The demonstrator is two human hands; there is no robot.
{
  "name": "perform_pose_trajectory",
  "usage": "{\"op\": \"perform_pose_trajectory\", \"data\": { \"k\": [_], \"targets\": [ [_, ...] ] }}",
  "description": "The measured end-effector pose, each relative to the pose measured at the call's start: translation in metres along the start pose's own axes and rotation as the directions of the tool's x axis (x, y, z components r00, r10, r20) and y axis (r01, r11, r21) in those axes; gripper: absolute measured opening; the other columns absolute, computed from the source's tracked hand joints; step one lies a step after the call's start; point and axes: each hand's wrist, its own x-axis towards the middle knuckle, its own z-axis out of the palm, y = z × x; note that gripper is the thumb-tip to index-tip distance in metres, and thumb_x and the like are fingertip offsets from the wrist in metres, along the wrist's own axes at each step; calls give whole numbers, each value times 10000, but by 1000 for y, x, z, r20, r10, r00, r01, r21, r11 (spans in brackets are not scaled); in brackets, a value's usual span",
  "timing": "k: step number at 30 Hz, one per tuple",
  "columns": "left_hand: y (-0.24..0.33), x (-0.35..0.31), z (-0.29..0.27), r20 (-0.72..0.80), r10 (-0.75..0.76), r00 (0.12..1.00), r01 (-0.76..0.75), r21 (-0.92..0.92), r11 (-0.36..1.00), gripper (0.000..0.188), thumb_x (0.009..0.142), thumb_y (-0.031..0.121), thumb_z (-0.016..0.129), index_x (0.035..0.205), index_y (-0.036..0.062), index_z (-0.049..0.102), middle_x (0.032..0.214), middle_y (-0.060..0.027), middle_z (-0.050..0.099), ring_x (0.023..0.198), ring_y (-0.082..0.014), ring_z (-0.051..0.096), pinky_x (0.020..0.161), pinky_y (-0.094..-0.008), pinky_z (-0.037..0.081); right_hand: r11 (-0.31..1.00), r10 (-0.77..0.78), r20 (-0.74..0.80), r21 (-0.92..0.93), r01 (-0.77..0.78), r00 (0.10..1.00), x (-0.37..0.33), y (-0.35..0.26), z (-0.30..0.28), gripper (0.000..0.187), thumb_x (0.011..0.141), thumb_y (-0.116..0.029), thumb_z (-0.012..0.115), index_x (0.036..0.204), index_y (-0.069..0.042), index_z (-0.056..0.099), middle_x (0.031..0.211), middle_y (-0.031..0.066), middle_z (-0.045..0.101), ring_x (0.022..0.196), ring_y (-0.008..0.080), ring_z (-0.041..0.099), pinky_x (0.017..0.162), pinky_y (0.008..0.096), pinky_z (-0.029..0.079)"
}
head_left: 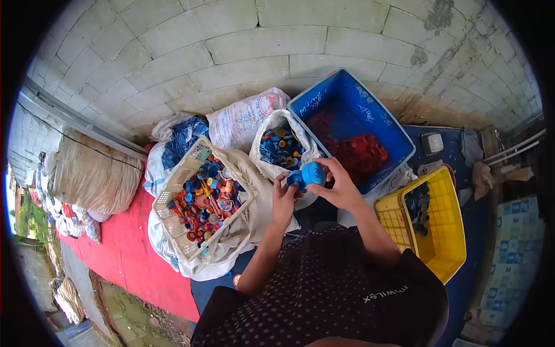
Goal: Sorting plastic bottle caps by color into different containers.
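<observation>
Both of my hands are raised in front of my body, over the edge of a white sack. My left hand grips a blue plastic piece that looks like an open cap. Right beside it, my right hand has its fingers around a larger round blue cap. The two blue pieces touch or nearly touch; I cannot tell whether they are joined. Just beyond them stands an open white sack with mostly blue caps in it.
At left, a cream crate of mixed colourful caps rests on sacking. A blue bin holding red pieces stands far right, against a block wall. Nearer right, a yellow basket contains dark pieces. Red sheeting covers ground at left.
</observation>
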Motion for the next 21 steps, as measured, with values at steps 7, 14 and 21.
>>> {"op": "perform_pose_trajectory", "data": {
  "k": [7, 14, 21],
  "targets": [
    [-20, -69, 8, 105, 65, 992, -55, -99, 994, 394, 945, -35, 472, 1322, 54, 400, 1142, -110, 596, 957, -142, 602, 784, -265, 511, 988, -108, -120, -118, 94, 987, -87, -9, 38, 600, 735, -188, 788, 1275, -110, 538, 1305, 87, 523, 1143, 271, 562, 864, 339, 492],
    [-18, -105, 8, 320, 106, 941, -190, 243, 951, 546, 943, -43, 446, 1473, 55, 359, 1234, -88, 565, 1081, -127, 549, 948, -247, 432, 885, -348, -161, -381, 267, 924, -132, -16, 38, 591, 735, -189, 759, 1285, -153, 547, 1275, 94, 571, 1083, 321, 613, 874, 385, 529],
    [-39, -100, 46, 538, -301, 787, 321, 59, 945, 640, 895, -20, 466, 1507, 80, 309, 1390, -73, 462, 1216, -151, 472, 1039, -283, 374, 962, -181, -339, -255, 95, 923, -181, 24, 8, 592, 726, -166, 749, 1274, -122, 529, 1167, 131, 621, 979, 369, 641, 809, 403, 541]
  ]
}}
